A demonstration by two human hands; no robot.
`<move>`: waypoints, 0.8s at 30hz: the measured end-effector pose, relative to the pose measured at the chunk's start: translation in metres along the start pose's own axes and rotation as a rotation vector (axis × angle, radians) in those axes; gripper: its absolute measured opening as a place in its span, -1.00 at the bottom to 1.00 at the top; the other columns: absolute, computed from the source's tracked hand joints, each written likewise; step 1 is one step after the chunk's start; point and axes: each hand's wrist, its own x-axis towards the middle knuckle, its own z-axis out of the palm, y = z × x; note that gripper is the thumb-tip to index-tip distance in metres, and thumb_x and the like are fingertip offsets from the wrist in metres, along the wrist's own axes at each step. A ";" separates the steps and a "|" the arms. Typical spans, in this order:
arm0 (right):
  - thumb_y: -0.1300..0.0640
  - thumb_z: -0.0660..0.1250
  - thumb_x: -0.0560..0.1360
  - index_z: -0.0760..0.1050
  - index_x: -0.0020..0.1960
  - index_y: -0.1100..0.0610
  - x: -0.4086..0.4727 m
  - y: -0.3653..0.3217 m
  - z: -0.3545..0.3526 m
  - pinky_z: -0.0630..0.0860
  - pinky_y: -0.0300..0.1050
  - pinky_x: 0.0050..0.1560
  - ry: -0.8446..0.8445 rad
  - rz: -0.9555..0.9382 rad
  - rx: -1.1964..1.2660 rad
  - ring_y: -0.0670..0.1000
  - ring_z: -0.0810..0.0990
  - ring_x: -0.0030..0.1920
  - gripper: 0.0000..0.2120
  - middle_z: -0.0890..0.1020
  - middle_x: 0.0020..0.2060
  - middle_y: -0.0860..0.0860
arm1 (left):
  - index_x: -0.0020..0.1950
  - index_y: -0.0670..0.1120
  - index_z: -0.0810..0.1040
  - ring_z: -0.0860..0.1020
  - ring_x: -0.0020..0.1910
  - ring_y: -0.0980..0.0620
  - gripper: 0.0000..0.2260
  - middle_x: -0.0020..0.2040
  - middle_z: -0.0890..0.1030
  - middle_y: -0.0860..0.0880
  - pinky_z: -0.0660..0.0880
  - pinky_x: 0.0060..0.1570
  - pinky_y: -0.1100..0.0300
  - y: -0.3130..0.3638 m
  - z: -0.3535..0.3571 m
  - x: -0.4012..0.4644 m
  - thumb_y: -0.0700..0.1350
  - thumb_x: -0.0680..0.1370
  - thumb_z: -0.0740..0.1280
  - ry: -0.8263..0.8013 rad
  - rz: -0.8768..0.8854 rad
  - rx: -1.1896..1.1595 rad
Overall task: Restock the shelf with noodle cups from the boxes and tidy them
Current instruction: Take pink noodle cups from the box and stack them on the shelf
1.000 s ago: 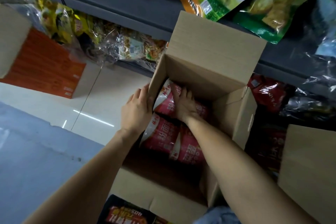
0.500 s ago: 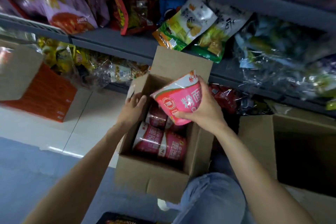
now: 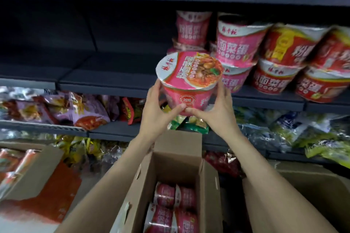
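While both hands hold it up near the middle of the frame, the pink round noodle cup [image 3: 186,83] tilts its white-rimmed lid toward the camera, its bottom pointing down and away. A round seal on its side reads "2010". The left hand [image 3: 157,113] and right hand [image 3: 217,111] grip its sides. Behind it, to the right, pink and red cups [image 3: 274,58] sit stacked on the dark grey shelf [image 3: 106,81]. Below, an open brown cardboard box [image 3: 174,159] holds more pink cups.

- Pink noodle cups [image 3: 239,47] on the shelf: four visible, right of centre.
- Red noodle cups [image 3: 275,79] on the shelf: four, far right.
- Held cup [image 3: 189,79]: one.
- Cups in the near box [image 3: 175,212]: four visible.
- Cardboard boxes [image 3: 210,191]: three.
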 end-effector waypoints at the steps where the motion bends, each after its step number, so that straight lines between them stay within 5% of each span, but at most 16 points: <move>1: -0.26 0.54 0.18 -0.04 0.55 0.00 0.013 -0.006 -0.004 0.28 0.08 0.41 0.029 -0.021 -0.010 0.07 0.22 0.45 0.16 0.22 0.44 0.06 | 0.50 -0.02 0.18 0.41 0.29 0.21 -0.22 0.35 0.38 0.04 0.44 0.20 0.30 0.005 0.001 0.013 0.09 0.39 0.48 0.026 0.027 0.003; 7: -0.24 0.46 0.34 0.00 0.55 0.07 0.096 -0.028 -0.005 0.41 0.07 0.32 0.135 -0.121 0.021 0.02 0.38 0.36 -0.01 0.38 0.38 0.04 | 0.50 0.07 0.17 0.42 0.30 0.17 -0.24 0.35 0.41 0.07 0.46 0.24 0.11 0.025 0.006 0.104 0.15 0.39 0.46 0.106 0.069 0.021; 11: -0.16 0.27 0.53 -0.17 0.56 0.20 0.124 -0.029 0.004 0.41 -0.02 0.23 0.084 -0.045 -0.181 0.10 0.37 0.38 -0.13 0.28 0.45 0.13 | 0.40 0.13 0.25 0.50 0.19 0.11 -0.34 0.22 0.52 0.08 0.51 0.15 -0.01 0.016 0.018 0.148 0.29 0.38 0.36 0.069 0.004 0.181; 18: -0.01 0.14 0.62 0.04 0.53 0.22 0.115 -0.011 0.015 0.36 0.03 0.29 0.087 -0.135 -0.411 0.11 0.37 0.36 -0.41 0.27 0.46 0.12 | 0.51 -0.05 0.13 0.51 0.17 0.06 -0.38 0.38 0.33 -0.04 0.43 0.00 0.18 0.017 0.033 0.144 0.08 0.54 0.31 0.215 -0.098 0.289; 21: 0.10 0.20 0.59 0.27 0.44 0.17 0.072 0.012 0.020 0.40 0.02 0.23 0.103 -0.244 -0.316 0.09 0.47 0.22 -0.55 0.46 0.28 0.09 | 0.43 -0.02 0.29 0.51 0.05 0.20 -0.55 0.24 0.46 0.08 0.41 -0.04 0.33 0.002 0.028 0.098 0.00 0.56 0.29 0.283 -0.048 0.234; 24: 0.13 0.24 0.58 0.40 0.33 0.14 0.021 0.045 0.032 0.47 -0.02 0.09 -0.053 -0.198 -0.224 0.04 0.53 0.08 -0.67 0.57 0.09 0.04 | 0.25 -0.03 0.43 0.52 -0.11 0.26 -0.73 -0.02 0.56 0.12 0.39 -0.16 0.49 -0.033 0.016 0.036 -0.08 0.56 0.30 0.298 -0.057 0.262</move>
